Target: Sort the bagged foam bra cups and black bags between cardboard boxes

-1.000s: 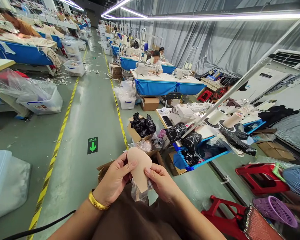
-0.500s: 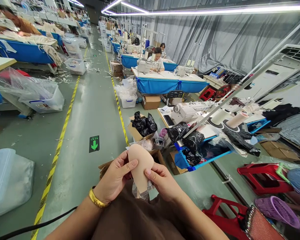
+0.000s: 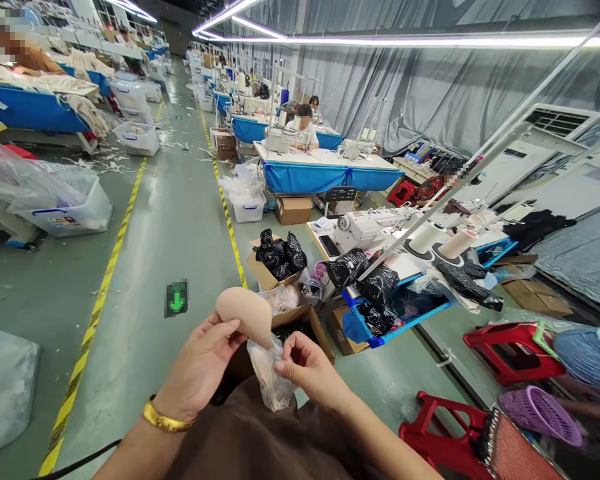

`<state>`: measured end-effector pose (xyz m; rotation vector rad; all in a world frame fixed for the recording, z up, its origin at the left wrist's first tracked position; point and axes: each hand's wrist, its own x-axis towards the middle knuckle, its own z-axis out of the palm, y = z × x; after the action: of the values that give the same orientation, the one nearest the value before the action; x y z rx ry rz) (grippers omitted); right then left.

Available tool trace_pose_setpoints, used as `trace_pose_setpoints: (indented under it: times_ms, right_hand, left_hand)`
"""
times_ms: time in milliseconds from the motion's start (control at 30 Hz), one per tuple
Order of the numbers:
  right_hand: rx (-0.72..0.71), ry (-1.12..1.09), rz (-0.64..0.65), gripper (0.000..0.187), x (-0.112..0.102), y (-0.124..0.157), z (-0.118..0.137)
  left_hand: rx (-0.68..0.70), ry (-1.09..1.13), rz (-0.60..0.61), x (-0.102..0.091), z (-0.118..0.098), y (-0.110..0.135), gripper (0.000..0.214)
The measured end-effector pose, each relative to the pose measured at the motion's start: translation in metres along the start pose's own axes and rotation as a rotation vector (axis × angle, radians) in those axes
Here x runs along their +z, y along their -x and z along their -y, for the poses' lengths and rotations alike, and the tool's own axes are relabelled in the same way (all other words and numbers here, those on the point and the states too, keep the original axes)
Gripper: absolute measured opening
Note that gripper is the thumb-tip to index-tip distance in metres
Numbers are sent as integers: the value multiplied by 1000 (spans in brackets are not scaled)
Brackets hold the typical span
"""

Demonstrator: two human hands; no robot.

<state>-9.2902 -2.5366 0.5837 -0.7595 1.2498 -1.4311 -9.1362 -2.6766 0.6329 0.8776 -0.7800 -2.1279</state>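
My left hand (image 3: 205,357) pinches a beige, rounded pad (image 3: 247,312), thin and smooth like a bra cup insert, between thumb and fingers. My right hand (image 3: 305,367) has its thumb and forefinger closed on the edge of a clear plastic bag (image 3: 273,380). The bag hangs over my lap, and something beige shows through it. The pad's lower right edge is at the bag's top; whether part of it lies inside I cannot tell. A gold bangle (image 3: 165,417) circles my left wrist.
Beyond my hands stand an open cardboard box (image 3: 313,327) and a box of black plastic bags (image 3: 280,257). To the right are a sewing machine (image 3: 365,223), red stools (image 3: 505,350) and a purple basket (image 3: 540,413). A translucent bin (image 3: 7,387) stands left. Co-workers sit farther off.
My left hand has moved left with the pad, tilting it flatter. My right hand has let go of the pad and now grips the plastic bag. The view has shifted slightly.
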Motion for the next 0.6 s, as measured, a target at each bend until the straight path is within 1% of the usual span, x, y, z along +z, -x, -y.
trace_pose_setpoints:
  times_ms: [67,133,200,300,433,467,533,600]
  right_hand:
    - [33,25,-92,53,-7,0,-14]
    - [74,50,-144,56,-16,0,-29]
    - [103,121,-174,59,-24,0,-42]
    - [103,277,-231,52,-34,-2,-59]
    - [80,468,-297,30,-46,-11,-88]
    - [84,520,-288,25,-51,-14,-97]
    - [119,642,-205,14,-68,-23,-118]
    - [175,768,-91,15,-94,-39,-141]
  left_hand:
    - [45,7,-98,-14,-1,-9,36]
    - [51,-35,-144,-31,1,-16,36]
    - [11,-80,-166,-48,7,-22,34]
    - [-98,-81,-249,-68,25,-28,34]
    - [-242,-74,-355,-86,63,-42,35]
    - [-268,-74,-367,-91,73,-46,35]
    - [-343,-85,-400,-102,95,-57,40]
    - [-426,-146,-450,-117,118,-69,48]
